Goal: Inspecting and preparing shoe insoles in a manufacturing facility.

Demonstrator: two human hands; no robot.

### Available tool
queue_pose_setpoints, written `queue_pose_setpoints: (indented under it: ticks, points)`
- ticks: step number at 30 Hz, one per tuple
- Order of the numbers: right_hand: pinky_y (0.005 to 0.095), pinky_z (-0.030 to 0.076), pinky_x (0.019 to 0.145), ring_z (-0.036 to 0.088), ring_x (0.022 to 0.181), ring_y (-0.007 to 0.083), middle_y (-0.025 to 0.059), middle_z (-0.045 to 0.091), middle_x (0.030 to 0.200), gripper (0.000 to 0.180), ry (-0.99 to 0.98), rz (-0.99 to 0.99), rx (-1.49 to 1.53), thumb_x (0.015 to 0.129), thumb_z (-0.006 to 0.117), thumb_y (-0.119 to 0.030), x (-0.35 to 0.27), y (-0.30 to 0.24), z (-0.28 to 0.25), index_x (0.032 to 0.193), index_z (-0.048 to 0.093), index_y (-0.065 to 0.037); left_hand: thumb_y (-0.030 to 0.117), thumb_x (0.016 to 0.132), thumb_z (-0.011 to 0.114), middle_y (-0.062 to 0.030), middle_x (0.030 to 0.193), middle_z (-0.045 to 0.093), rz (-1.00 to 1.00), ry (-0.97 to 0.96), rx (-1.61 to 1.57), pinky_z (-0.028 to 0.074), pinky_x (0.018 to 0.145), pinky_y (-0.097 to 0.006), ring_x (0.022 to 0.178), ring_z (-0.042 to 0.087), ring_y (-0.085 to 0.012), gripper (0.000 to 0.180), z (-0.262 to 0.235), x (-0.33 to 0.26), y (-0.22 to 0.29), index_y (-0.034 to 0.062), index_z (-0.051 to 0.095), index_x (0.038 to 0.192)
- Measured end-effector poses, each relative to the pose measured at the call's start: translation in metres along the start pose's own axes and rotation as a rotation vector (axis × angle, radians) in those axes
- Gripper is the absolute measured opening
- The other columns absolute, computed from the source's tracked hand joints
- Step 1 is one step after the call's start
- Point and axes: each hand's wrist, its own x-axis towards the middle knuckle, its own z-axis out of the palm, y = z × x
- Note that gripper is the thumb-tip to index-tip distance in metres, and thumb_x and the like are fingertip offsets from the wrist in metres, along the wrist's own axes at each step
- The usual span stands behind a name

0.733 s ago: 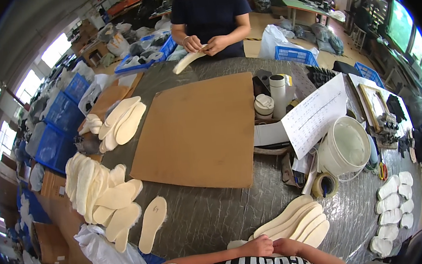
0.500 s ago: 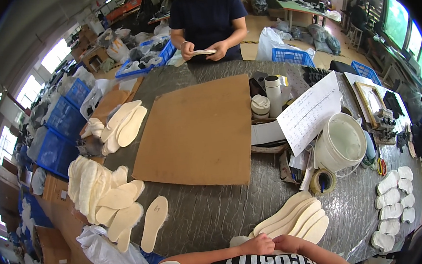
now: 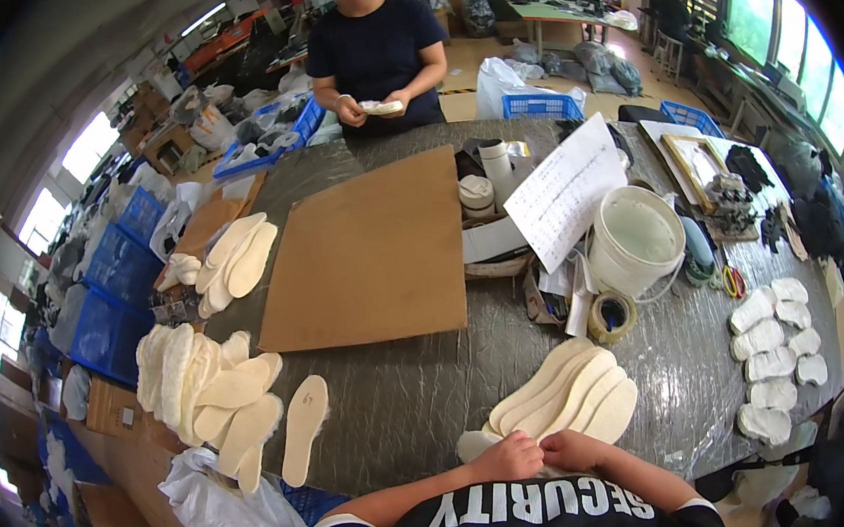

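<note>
Close to the table's near edge, my left hand (image 3: 512, 457) and my right hand (image 3: 571, 453) meet in front of my body. Both have their fingers closed in a pinch, and a small pale edge shows between them, too little to name. Just beyond lies a fanned row of cream insoles (image 3: 564, 392). One more pale insole (image 3: 475, 445) pokes out beside my left hand, partly hidden by it. To the left, a single insole (image 3: 305, 429) with a handwritten mark lies apart from a heap of fluffy cream insoles (image 3: 212, 382).
A brown cardboard sheet (image 3: 366, 253) covers mid-table. Right of it stand a white bucket (image 3: 636, 245), a tape roll (image 3: 612, 318), a paper sheet (image 3: 561, 191) and a white bottle (image 3: 497, 170). Folded white pieces (image 3: 762, 339) line the right edge. Across the table, a person (image 3: 376, 62) holds a pale piece.
The whole view has shifted, so the table's things sit further left and mostly higher. My hands stay close together with fingers closed. The person opposite has turned the pale piece slightly.
</note>
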Motion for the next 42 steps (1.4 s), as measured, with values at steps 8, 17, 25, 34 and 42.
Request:
queue_pose_setpoints:
  ticks: [8, 17, 25, 34, 42]
  points:
    - [0.0359, 0.049, 0.071, 0.062, 0.073, 0.0183, 0.0148, 0.068, 0.079, 0.025, 0.015, -0.060, -0.058, 0.088, 0.059, -0.026, -0.015, 0.014, 0.012, 0.088, 0.068, -0.002, 0.018, 0.070, 0.057, -0.0044, 0.072, 0.048, -0.050, -0.092, 0.060, 0.044, 0.069, -0.034, 0.072, 0.054, -0.0205, 0.012, 0.003, 0.006, 0.041, 0.0105, 0.048, 0.069]
    - [0.0387, 0.048, 0.075, 0.062, 0.079, 0.0265, 0.0168, 0.067, 0.087, 0.026, 0.094, -0.302, 0.278, 0.091, 0.061, -0.028, -0.088, 0.035, -0.027, 0.098, 0.066, -0.003, 0.005, 0.073, 0.055, -0.0128, 0.085, 0.057, -0.395, -0.151, 0.012, 0.047, 0.075, -0.042, 0.080, 0.056, -0.0314, 0.007, -0.016, 0.093, 0.071, 0.0020, 0.054, 0.080]
    - [0.0460, 0.049, 0.075, 0.064, 0.083, 0.0398, 0.0220, 0.066, 0.084, 0.030, 0.359, -0.159, 0.087, 0.077, 0.060, -0.004, -0.173, 0.092, -0.022, 0.106, 0.067, -0.004, 0.003, 0.070, 0.071, -0.0097, 0.090, 0.062, -0.375, -0.151, -0.209, 0.047, 0.074, -0.040, 0.081, 0.058, -0.0295, 0.022, 0.057, 0.129, 0.087, 0.0033, 0.060, 0.088]
    - [0.0457, 0.050, 0.068, 0.065, 0.074, 0.0374, 0.0185, 0.067, 0.077, 0.034, 0.499, -0.117, 0.030, 0.075, 0.059, -0.003, -0.218, 0.152, -0.001, 0.107, 0.069, -0.008, 0.021, 0.063, 0.082, -0.0082, 0.105, 0.066, -0.438, -0.446, -0.302, 0.033, 0.104, -0.050, 0.105, 0.060, -0.0276, 0.049, 0.099, 0.172, 0.094, 0.0074, 0.061, 0.105]
    - [0.0462, 0.049, 0.068, 0.065, 0.074, 0.0361, 0.0160, 0.067, 0.077, 0.026, 0.562, -0.205, 0.110, 0.079, 0.059, -0.005, -0.231, 0.168, -0.007, 0.103, 0.069, -0.009, 0.016, 0.063, 0.077, -0.0042, 0.080, 0.064, -0.395, -0.502, -0.343, 0.038, 0.094, -0.047, 0.082, 0.062, -0.0233, 0.028, 0.121, 0.185, 0.101, 0.0077, 0.066, 0.087]
